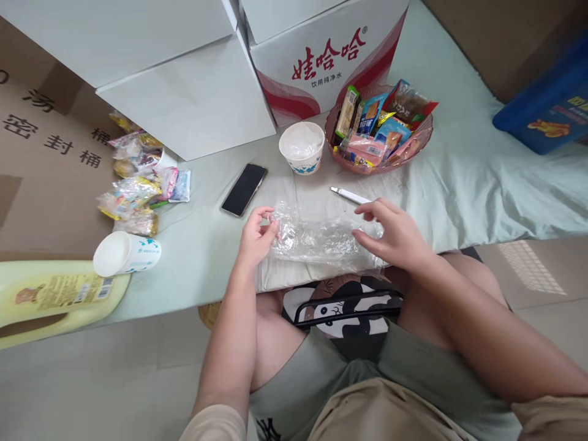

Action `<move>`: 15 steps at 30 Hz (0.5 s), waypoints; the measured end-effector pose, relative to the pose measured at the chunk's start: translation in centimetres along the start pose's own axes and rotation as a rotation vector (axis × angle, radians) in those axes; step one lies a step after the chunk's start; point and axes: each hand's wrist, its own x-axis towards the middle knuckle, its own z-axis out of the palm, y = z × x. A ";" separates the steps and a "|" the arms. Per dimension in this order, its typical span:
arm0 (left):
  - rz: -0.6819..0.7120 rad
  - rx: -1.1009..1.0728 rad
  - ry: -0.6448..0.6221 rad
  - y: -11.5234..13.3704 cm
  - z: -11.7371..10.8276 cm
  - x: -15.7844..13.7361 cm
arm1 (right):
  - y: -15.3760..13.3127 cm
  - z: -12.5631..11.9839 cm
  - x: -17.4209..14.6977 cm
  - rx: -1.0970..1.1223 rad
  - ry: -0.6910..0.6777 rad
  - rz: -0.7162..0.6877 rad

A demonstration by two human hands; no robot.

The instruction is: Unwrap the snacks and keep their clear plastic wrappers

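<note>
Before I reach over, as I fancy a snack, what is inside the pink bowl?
The pink bowl holds a heap of packets: blue, pink and green-edged ones show on top. Whatever lies beneath them, and the bowl's floor, is covered.

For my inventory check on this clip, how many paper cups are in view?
2 clear ones: one cup beside the snack bowl, beyond the plastic; another cup by the yellow jug. More may hide among the packets.
</note>
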 end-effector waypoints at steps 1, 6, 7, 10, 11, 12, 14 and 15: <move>-0.007 -0.027 -0.059 0.2 0.4 -0.1 | 0.1 0.4 0.5 0.054 -0.050 -0.045; -0.059 -0.239 -0.314 1.3 2.1 -0.4 | 0.3 2.9 2.8 0.262 -0.297 -0.194; -0.069 -0.288 -0.353 1.6 2.4 -0.6 | 0.3 3.4 3.2 0.299 -0.327 -0.196; -0.110 -0.424 -0.453 2.4 3.1 -1.2 | 0.1 4.4 3.9 0.421 -0.384 -0.182; -0.125 -0.463 -0.481 2.7 3.3 -1.4 | -0.1 4.5 4.0 0.468 -0.405 -0.187; -0.141 -0.498 -0.503 2.9 3.5 -1.5 | -0.3 4.7 4.1 0.515 -0.436 -0.200; -0.168 -0.540 -0.533 3.3 3.8 -1.7 | -0.7 4.8 4.2 0.578 -0.535 -0.216; -0.177 -0.546 -0.539 3.4 3.9 -1.7 | -1.0 4.8 4.2 0.584 -0.599 -0.209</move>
